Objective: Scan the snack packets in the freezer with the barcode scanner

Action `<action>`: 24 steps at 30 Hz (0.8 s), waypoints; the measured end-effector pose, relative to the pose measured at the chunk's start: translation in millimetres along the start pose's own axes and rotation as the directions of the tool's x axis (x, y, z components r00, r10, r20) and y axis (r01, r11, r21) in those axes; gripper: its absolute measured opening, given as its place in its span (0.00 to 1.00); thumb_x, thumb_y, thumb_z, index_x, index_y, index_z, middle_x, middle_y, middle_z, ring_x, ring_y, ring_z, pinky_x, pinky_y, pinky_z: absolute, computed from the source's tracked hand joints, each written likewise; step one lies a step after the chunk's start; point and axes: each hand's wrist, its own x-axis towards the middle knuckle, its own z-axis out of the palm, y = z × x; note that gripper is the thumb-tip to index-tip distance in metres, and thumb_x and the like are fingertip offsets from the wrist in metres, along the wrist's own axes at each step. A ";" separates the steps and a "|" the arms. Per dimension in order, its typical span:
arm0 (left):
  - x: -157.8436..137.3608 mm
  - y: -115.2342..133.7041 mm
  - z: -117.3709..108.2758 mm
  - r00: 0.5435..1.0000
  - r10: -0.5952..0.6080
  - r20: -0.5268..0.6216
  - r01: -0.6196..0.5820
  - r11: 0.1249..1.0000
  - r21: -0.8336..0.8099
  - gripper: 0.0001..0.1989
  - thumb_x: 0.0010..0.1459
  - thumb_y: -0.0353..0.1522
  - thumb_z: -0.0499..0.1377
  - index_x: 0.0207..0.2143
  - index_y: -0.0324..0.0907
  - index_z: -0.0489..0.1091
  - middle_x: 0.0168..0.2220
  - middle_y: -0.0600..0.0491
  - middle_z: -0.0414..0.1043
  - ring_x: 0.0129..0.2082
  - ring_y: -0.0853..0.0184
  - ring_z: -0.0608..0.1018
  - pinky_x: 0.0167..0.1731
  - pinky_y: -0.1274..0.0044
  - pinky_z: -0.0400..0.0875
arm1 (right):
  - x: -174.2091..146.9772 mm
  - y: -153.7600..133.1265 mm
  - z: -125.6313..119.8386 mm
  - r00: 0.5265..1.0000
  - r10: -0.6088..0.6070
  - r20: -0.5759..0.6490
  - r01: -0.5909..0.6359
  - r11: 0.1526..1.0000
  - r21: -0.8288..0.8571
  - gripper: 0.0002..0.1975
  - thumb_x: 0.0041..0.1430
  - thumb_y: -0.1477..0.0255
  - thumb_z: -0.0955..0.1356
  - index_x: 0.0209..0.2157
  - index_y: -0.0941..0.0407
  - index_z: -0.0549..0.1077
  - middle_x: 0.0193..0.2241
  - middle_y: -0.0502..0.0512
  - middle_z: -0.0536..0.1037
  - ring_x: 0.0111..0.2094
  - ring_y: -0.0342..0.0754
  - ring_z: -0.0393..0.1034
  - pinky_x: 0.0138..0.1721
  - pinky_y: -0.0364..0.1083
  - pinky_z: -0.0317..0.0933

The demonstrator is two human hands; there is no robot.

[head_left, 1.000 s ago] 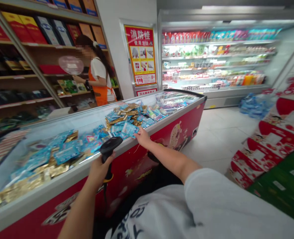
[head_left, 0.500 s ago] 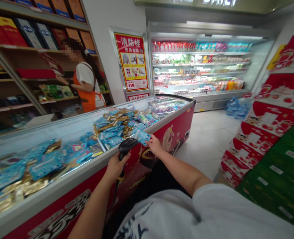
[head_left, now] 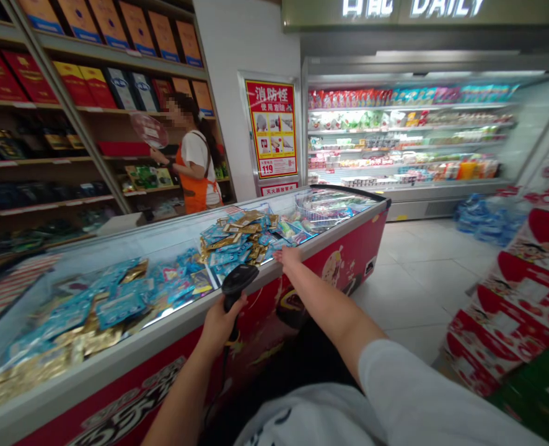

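Note:
My left hand (head_left: 219,319) is wrapped around the handle of a black handheld barcode scanner (head_left: 240,279), in front of the chest freezer (head_left: 237,291). A cable hangs below the scanner. My right hand (head_left: 288,255) reaches over the freezer's near rim, its fingers stretched toward the wrapped packets. No packet shows clearly in it. Just beyond it rises a heap of blue and gold ice cream packets (head_left: 237,238). More blue packets (head_left: 121,306) lie in the freezer to the left.
A person in an orange apron (head_left: 195,183) stands behind the freezer, holding a round fan-like thing (head_left: 149,130). A lit refrigerated display (head_left: 409,136) stands at the back. Stacked red cartons (head_left: 511,297) and blue-wrapped bottles (head_left: 481,217) are at the right.
My right hand has moved forward over the freezer rim, and the blue packet it held no longer shows in it. The view has shifted left. My left hand still holds the scanner.

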 end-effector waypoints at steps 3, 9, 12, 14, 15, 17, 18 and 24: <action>0.5 1.2 2.3 1.000 -0.002 -0.009 0.002 1.000 -0.015 0.29 0.46 0.49 0.59 0.42 0.37 0.72 0.33 0.46 0.78 0.32 0.57 0.79 0.37 0.70 0.70 | 8.5 -2.8 5.1 0.986 0.164 -0.018 -0.164 0.986 -0.010 0.13 0.60 0.71 0.59 0.24 0.59 0.67 0.14 0.53 0.69 0.16 0.45 0.67 0.20 0.43 0.65; 4.6 -1.2 13.3 0.999 0.013 -0.039 -0.013 1.000 -0.003 0.29 0.45 0.50 0.59 0.41 0.37 0.73 0.33 0.46 0.78 0.36 0.55 0.78 0.38 0.69 0.69 | -6.5 -3.1 -0.9 0.959 0.280 0.029 -0.281 0.960 0.014 0.07 0.60 0.69 0.61 0.32 0.58 0.66 0.17 0.50 0.72 0.15 0.42 0.66 0.17 0.40 0.62; 6.2 -1.9 18.8 0.999 0.019 -0.047 -0.019 1.000 0.013 0.28 0.46 0.50 0.58 0.42 0.37 0.73 0.33 0.46 0.78 0.36 0.55 0.78 0.40 0.69 0.68 | -14.7 -1.7 -6.5 0.965 0.248 0.083 -0.251 0.968 0.027 0.04 0.58 0.72 0.63 0.34 0.57 0.64 0.19 0.49 0.72 0.16 0.41 0.67 0.19 0.40 0.63; 5.5 -1.6 20.5 0.998 0.030 -0.051 -0.029 0.999 0.015 0.27 0.48 0.49 0.58 0.42 0.36 0.72 0.33 0.46 0.78 0.36 0.56 0.77 0.40 0.69 0.67 | -19.0 -2.0 -8.4 0.972 0.207 0.109 -0.209 0.978 0.005 0.04 0.57 0.72 0.62 0.34 0.57 0.64 0.20 0.48 0.72 0.16 0.41 0.67 0.19 0.39 0.62; 4.8 -1.2 20.5 0.998 0.036 -0.060 -0.035 0.999 0.013 0.27 0.48 0.49 0.58 0.42 0.36 0.72 0.33 0.46 0.77 0.36 0.56 0.77 0.41 0.69 0.67 | -21.9 -2.5 -8.2 0.976 0.183 0.119 -0.182 0.983 -0.017 0.05 0.57 0.72 0.62 0.35 0.57 0.64 0.20 0.48 0.72 0.16 0.41 0.66 0.18 0.39 0.61; 3.3 -0.9 19.2 0.994 0.043 -0.096 -0.043 0.999 0.005 0.27 0.49 0.48 0.58 0.41 0.35 0.72 0.35 0.45 0.77 0.38 0.55 0.77 0.42 0.68 0.66 | -32.1 -3.4 -5.0 0.982 0.122 0.148 -0.111 0.991 -0.079 0.07 0.56 0.70 0.62 0.37 0.57 0.65 0.22 0.49 0.73 0.16 0.41 0.65 0.17 0.40 0.59; 2.8 -1.3 17.9 0.991 0.045 -0.126 -0.046 0.999 -0.006 0.27 0.49 0.48 0.57 0.42 0.35 0.72 0.36 0.44 0.77 0.39 0.55 0.76 0.43 0.68 0.66 | -40.6 -3.4 -2.0 0.980 0.084 0.182 -0.066 0.992 -0.106 0.08 0.56 0.69 0.63 0.37 0.57 0.66 0.23 0.50 0.74 0.16 0.41 0.65 0.17 0.40 0.59; -0.1 -11.1 0.4 0.936 0.055 -0.349 -0.117 0.980 -0.159 0.27 0.55 0.48 0.52 0.48 0.38 0.67 0.46 0.44 0.73 0.48 0.58 0.72 0.50 0.68 0.62 | -134.5 8.9 23.2 0.658 -0.052 0.751 0.098 0.995 -0.017 0.20 0.56 0.56 0.65 0.42 0.57 0.70 0.41 0.57 0.76 0.39 0.50 0.71 0.42 0.49 0.64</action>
